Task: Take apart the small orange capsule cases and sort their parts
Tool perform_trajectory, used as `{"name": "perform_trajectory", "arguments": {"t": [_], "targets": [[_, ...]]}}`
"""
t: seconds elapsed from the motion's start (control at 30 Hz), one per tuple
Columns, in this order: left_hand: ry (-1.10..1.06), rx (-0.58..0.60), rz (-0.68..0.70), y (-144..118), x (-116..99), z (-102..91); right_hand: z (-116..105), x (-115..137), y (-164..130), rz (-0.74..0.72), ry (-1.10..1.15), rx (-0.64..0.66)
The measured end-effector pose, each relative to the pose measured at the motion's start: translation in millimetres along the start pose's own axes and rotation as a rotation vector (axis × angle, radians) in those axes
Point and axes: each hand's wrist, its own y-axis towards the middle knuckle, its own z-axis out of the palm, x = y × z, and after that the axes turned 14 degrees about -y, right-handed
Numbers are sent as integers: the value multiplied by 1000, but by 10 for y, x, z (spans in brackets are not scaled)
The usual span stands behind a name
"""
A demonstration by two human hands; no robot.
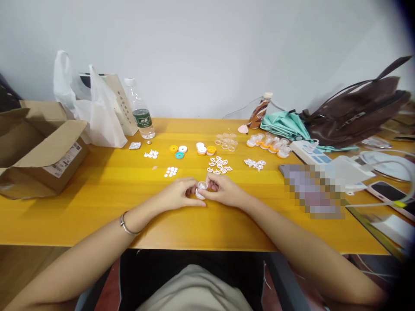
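Observation:
Between my two hands, just above the table [155,226], is a small round piece with a clear cup and a white base [201,190]. My left hand [181,194] curls round its left side. The thumb and fingers of my right hand [222,189] pinch it from the right. Beyond my hands lie small white discs [170,172], white openwork pieces [219,164] and more white pieces [255,164]. Farther back are white, orange and teal round caps [179,155], clear cups [226,141] and a row of assembled orange-based pieces with clear tops [269,144].
An open cardboard box [45,151] and white plastic bag [100,116] stand left, beside a water bottle [140,110]. At right are a brown drink bottle [260,111], teal cloth [285,125], dark bag [356,112], power strip [309,153] and a phone [389,196] with cables.

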Motion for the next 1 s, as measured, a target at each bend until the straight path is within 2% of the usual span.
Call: {"name": "perform_trajectory", "arguments": {"t": [0.23, 0.37, 0.57, 0.7, 0.83, 1.0], "targets": [[39, -107, -16, 16, 47, 67, 3, 68, -11, -14, -266, -38], [69, -111, -11, 14, 24, 106, 57, 100, -14, 10, -418, -80], [52, -64, 35, 28, 10, 108, 57, 101, -11, -202, -579, -104], [-14, -17, 59, 29, 47, 86, 11, 89, -9, -353, -690, -75], [-42, 23, 96, 35, 65, 61, -64, 111, -33, -413, -639, -51], [-34, 67, 68, 72, 79, 29, -77, 158, -51, -309, -505, -86]]}}
